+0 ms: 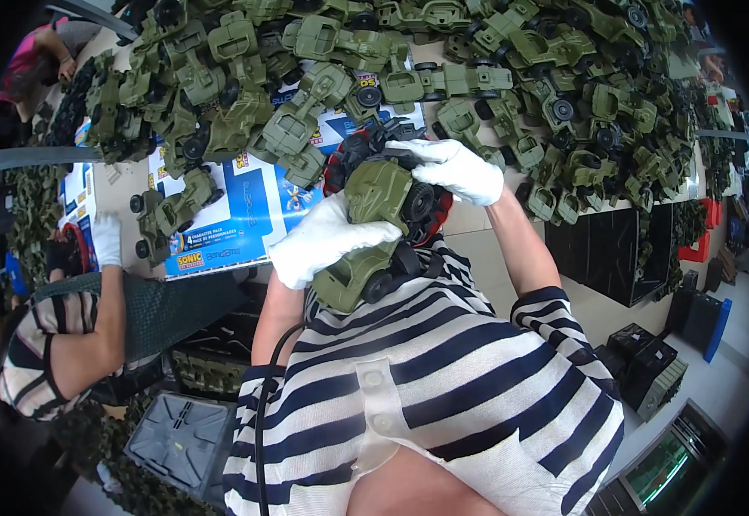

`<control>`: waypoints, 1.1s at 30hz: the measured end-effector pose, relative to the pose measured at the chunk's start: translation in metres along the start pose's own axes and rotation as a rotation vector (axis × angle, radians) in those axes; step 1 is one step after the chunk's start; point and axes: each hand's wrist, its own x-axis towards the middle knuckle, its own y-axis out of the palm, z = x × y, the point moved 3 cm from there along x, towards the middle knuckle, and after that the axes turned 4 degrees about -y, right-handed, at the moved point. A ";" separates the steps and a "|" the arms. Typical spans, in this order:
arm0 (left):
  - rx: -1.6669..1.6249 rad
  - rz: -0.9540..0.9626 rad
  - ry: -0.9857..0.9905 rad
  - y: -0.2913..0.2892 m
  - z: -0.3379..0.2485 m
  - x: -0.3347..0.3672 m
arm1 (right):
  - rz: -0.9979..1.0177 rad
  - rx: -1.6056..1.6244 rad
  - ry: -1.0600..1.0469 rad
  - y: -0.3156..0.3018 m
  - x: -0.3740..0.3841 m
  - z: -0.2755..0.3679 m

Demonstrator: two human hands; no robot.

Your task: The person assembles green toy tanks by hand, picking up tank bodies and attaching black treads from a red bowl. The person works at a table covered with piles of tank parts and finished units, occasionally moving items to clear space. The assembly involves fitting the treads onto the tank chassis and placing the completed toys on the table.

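My left hand [327, 241], in a white glove, wraps round an olive-green toy army truck [374, 193] in front of my chest. The truck is tilted, its black wheels turned to the right. My right hand [460, 170], gloved too, has its fingers curled together at the truck's far end, over small black parts [383, 136]; what lies between the fingertips is hidden. Beneath the truck, a red-rimmed holder [334, 172] with black pieces in it shows only in part.
Heaps of green toy trucks [555, 52] cover the far side of the table. Printed blue-and-white cardboard [249, 202] lies under some. At the left a co-worker's gloved hand [107, 239] rests near the edge. Black crates [607, 249] stand to the right; a grey crate [176, 439] is lower left.
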 end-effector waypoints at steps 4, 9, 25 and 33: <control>-0.045 0.013 0.032 -0.005 0.008 0.005 | 0.040 -0.213 -0.052 0.002 0.003 0.020; -0.100 -0.010 0.099 -0.005 0.006 0.006 | 0.042 -0.267 -0.044 0.001 0.006 0.020; -0.012 -0.392 0.316 0.006 0.028 0.040 | -0.244 -0.517 -0.287 0.031 0.020 0.029; -0.022 -0.492 0.946 -0.017 0.021 0.041 | -0.383 -0.683 -0.630 0.060 0.021 0.033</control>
